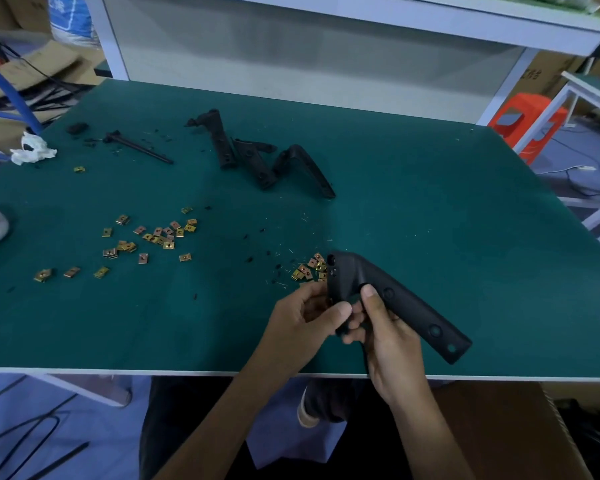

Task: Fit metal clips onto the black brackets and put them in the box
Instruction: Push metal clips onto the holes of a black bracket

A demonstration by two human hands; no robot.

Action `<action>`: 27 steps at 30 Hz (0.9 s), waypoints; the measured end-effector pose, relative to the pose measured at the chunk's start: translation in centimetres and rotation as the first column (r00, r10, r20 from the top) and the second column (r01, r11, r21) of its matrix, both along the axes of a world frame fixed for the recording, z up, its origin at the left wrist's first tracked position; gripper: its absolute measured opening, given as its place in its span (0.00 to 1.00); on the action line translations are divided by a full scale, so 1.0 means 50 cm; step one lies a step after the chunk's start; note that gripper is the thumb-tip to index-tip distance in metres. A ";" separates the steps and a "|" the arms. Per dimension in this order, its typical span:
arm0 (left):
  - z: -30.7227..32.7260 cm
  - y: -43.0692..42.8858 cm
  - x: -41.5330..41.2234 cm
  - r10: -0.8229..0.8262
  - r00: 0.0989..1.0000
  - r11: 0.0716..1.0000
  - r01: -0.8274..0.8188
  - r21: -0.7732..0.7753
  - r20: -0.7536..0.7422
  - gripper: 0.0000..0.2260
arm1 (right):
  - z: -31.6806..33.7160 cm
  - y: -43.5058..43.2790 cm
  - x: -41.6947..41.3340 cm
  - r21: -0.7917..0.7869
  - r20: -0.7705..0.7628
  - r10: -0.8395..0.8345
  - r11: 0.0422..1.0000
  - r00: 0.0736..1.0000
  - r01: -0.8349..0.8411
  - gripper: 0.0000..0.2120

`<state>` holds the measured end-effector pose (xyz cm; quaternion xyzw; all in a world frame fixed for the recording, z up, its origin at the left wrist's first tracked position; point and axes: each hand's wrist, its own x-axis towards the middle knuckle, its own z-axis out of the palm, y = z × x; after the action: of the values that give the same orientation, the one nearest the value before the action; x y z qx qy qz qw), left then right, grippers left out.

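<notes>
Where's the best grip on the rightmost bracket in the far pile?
Probably take the rightmost bracket by its long straight arm, mid-length, with fingers across its width. Come from the right, over bare mat. Its bent end sits against the next bracket, so the left side is crowded.

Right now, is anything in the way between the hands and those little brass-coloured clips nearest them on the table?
Nothing visible. Both the left hand and right hand grip the black bracket, and the nearest clips lie on the green mat just beyond the left hand, beside the bracket's upper end.
</notes>
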<state>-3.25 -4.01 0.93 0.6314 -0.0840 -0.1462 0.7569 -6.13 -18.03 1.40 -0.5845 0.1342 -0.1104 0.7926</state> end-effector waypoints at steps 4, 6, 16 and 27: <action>-0.004 -0.008 -0.005 0.071 0.997 0.997 -0.072 0.015 0.028 0.09 | -0.009 0.010 -0.011 -0.197 -0.053 -0.051 0.980 0.997 0.040 0.20; -0.004 -0.009 -0.005 0.078 0.997 0.997 -0.078 0.026 0.015 0.12 | -0.012 0.011 -0.014 -0.243 -0.061 -0.052 0.969 0.997 0.036 0.22; -0.002 -0.010 -0.006 0.040 0.997 0.983 -0.051 0.175 0.068 0.22 | 0.007 0.017 -0.018 -0.201 -0.075 -0.072 0.978 0.995 0.056 0.18; 0.011 -0.011 -0.001 0.125 0.955 0.883 -0.231 0.409 0.269 0.07 | 0.019 -0.050 0.006 0.480 -0.037 -0.064 0.874 0.997 0.074 0.19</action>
<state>-3.30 -4.58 1.49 0.8023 -0.0793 -0.0152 0.5914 -5.82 -20.55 2.35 -0.3654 0.1862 -0.0961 0.9070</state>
